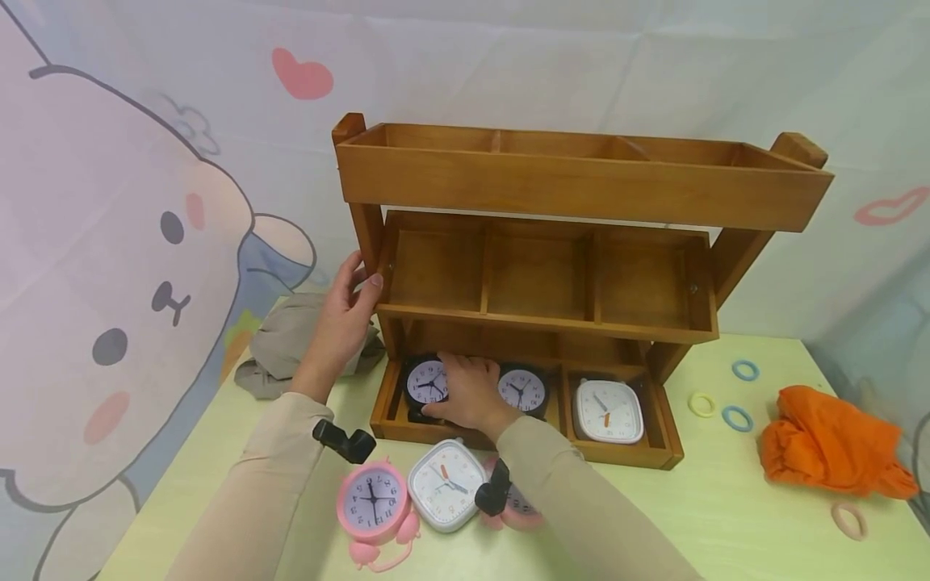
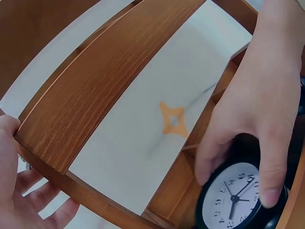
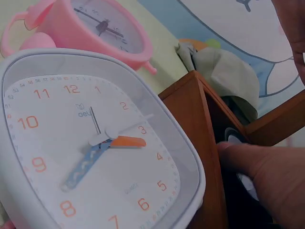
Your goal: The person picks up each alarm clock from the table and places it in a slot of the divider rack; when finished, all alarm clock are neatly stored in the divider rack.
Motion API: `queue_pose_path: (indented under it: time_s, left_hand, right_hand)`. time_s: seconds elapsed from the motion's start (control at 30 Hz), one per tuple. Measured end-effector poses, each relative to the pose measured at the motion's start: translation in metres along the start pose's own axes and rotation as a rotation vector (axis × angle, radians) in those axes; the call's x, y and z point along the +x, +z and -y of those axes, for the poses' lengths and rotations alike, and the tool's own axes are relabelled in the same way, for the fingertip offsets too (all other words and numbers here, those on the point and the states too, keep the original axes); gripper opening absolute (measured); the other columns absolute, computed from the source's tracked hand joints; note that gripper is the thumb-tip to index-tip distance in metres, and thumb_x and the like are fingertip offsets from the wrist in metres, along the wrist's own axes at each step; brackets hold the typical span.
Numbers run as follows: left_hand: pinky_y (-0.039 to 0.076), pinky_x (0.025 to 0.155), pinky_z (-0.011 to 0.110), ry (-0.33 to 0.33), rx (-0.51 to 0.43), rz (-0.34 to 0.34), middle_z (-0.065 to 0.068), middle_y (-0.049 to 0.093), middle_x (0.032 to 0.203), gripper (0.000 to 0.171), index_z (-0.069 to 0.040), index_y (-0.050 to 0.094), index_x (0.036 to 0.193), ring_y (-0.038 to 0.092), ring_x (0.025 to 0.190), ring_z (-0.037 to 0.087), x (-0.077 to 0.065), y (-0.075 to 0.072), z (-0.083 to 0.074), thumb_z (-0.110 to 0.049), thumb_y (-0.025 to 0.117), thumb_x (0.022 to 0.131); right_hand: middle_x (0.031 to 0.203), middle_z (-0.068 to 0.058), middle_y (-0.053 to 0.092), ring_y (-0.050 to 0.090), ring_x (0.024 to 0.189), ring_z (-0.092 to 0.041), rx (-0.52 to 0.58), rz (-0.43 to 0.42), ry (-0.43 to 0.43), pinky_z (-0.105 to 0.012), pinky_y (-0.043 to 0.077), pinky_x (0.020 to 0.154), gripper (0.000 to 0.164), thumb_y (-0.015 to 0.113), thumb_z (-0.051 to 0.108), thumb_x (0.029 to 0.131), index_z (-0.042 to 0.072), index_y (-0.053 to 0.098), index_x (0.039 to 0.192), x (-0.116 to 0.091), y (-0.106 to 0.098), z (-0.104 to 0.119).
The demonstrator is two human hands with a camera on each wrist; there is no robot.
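We see a black clock (image 1: 421,389) in the left end of the bottom tier of a wooden rack (image 1: 581,190), its pale dial partly covered by the right hand (image 1: 475,395). That hand holds the clock, thumb at the dial's edge and fingers over the far rim. Just to its right, in the same tier, we find a second black clock (image 1: 525,391), and farther right, past a divider, a white square clock (image 1: 610,411) sits in the right compartment. The left hand (image 1: 347,311) grips the left end of the rack at the middle tier, thumb on the near side of the wood and fingers round the outer side. Above the clocks, the middle tier shows three bare compartments.

On the near side of the rack, on the pale worktop (image 1: 726,508), we see a pink clock (image 1: 373,500) with its bells toward us, another white square clock (image 1: 446,484) just beside it, and a second pink clock (image 1: 519,510) partly hidden by the right wrist. A grey cloth (image 1: 283,347) lies to the left of the rack. To the right are a yellow ring (image 1: 691,402), two blue rings (image 1: 727,424), an orange cloth (image 1: 828,444) and, nearer us, a pinkish ring (image 1: 836,516). A printed backdrop (image 1: 508,64) hangs behind.
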State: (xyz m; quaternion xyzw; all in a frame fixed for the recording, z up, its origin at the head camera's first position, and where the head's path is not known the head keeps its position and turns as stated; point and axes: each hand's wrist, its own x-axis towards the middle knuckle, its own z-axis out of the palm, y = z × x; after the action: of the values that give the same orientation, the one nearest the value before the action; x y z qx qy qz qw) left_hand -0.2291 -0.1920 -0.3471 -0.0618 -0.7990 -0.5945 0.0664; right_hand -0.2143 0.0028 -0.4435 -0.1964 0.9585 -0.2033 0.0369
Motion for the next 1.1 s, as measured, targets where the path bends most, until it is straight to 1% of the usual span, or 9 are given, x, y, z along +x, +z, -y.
queue_pose_path:
  time_s: [0.03, 0.13, 0.23, 0.27, 0.5, 0.67, 0.83, 1.0, 1.1]
  left_hand:
    - [0.030, 0.118, 0.050, -0.008, 0.000, 0.003, 0.015, 0.027, 0.160, 0.065, -0.019, 0.014, 0.159, 0.036, 0.144, 0.034, -0.002, 0.000, -0.005, -0.036, 0.045, 0.104]
    - [0.030, 0.118, 0.050, -0.008, 0.000, 0.002, 0.015, 0.028, 0.160, 0.065, -0.020, 0.014, 0.159, 0.036, 0.144, 0.034, -0.003, 0.000, -0.005, -0.036, 0.045, 0.104]
    - [0.030, 0.118, 0.050, -0.006, -0.003, 0.003, 0.014, 0.028, 0.160, 0.064, -0.021, 0.015, 0.159, 0.036, 0.144, 0.033, -0.003, 0.000, -0.004, -0.035, 0.045, 0.104]
    - [0.030, 0.118, 0.050, 0.002, -0.005, 0.001, 0.013, 0.029, 0.160, 0.064, -0.023, 0.016, 0.159, 0.037, 0.144, 0.033, -0.001, 0.000, 0.001, -0.037, 0.045, 0.104]
    - [0.030, 0.118, 0.050, 0.011, -0.011, -0.001, 0.014, 0.029, 0.160, 0.064, -0.020, 0.016, 0.159, 0.038, 0.143, 0.034, 0.000, -0.002, 0.002, -0.036, 0.045, 0.104]
    - [0.032, 0.117, 0.050, 0.027, -0.016, -0.003, 0.016, 0.031, 0.158, 0.063, -0.019, 0.018, 0.158, 0.040, 0.141, 0.035, 0.000, -0.001, 0.002, -0.035, 0.046, 0.104]
    - [0.032, 0.117, 0.051, 0.026, -0.022, -0.003, 0.017, 0.028, 0.159, 0.064, -0.018, 0.016, 0.159, 0.039, 0.142, 0.036, 0.000, -0.002, 0.002, -0.035, 0.045, 0.104]
    - [0.031, 0.118, 0.050, 0.021, -0.030, -0.004, 0.016, 0.028, 0.160, 0.064, -0.018, 0.016, 0.159, 0.037, 0.143, 0.035, 0.000, -0.001, 0.001, -0.035, 0.045, 0.104]
    - [0.031, 0.118, 0.050, 0.019, -0.027, 0.005, 0.014, 0.029, 0.159, 0.064, -0.020, 0.016, 0.159, 0.037, 0.143, 0.033, -0.001, 0.000, 0.000, -0.035, 0.045, 0.104]
  right_hand:
    - [0.149, -0.012, 0.048, 0.042, 0.136, -0.040, -0.005, 0.014, 0.002, -0.060, 0.025, 0.111, 0.088, 0.079, 0.046, 0.079, 0.009, 0.040, 0.149, -0.001, 0.000, -0.001]
    - [0.152, -0.010, 0.046, 0.040, 0.138, -0.040, 0.000, 0.036, -0.021, -0.061, 0.024, 0.111, 0.085, 0.077, 0.044, 0.082, 0.011, 0.040, 0.150, -0.004, -0.003, -0.005]
    - [0.150, -0.010, 0.048, 0.043, 0.137, -0.037, 0.041, 0.012, -0.064, -0.061, 0.029, 0.108, 0.079, 0.077, 0.041, 0.083, 0.011, 0.044, 0.148, -0.008, -0.008, -0.010]
    - [0.150, -0.011, 0.048, 0.043, 0.137, -0.037, 0.065, 0.004, -0.075, -0.061, 0.031, 0.108, 0.077, 0.077, 0.040, 0.083, 0.012, 0.045, 0.147, -0.010, -0.011, -0.012]
    - [0.152, -0.012, 0.045, 0.040, 0.140, -0.035, 0.302, -0.072, -0.080, -0.058, 0.034, 0.113, 0.075, 0.077, 0.033, 0.084, 0.012, 0.044, 0.148, -0.046, -0.036, -0.020]
    - [0.154, -0.009, 0.041, 0.040, 0.141, -0.035, 0.409, -0.155, -0.002, -0.059, 0.038, 0.110, 0.078, 0.078, 0.037, 0.084, 0.019, 0.041, 0.150, -0.089, -0.049, -0.032]
    - [0.151, -0.008, 0.045, 0.048, 0.134, -0.035, 0.526, -0.229, 0.114, -0.055, 0.044, 0.106, 0.079, 0.081, 0.034, 0.082, 0.020, 0.042, 0.149, -0.136, -0.045, -0.047]
    - [0.149, -0.008, 0.047, 0.047, 0.135, -0.033, 0.517, -0.272, 0.182, -0.057, 0.041, 0.108, 0.079, 0.081, 0.033, 0.082, 0.018, 0.041, 0.148, -0.172, -0.031, -0.059]
    - [0.147, -0.009, 0.048, 0.049, 0.129, -0.032, 0.483, -0.280, 0.203, -0.056, 0.045, 0.102, 0.081, 0.082, 0.033, 0.080, 0.015, 0.042, 0.148, -0.184, -0.019, -0.064]
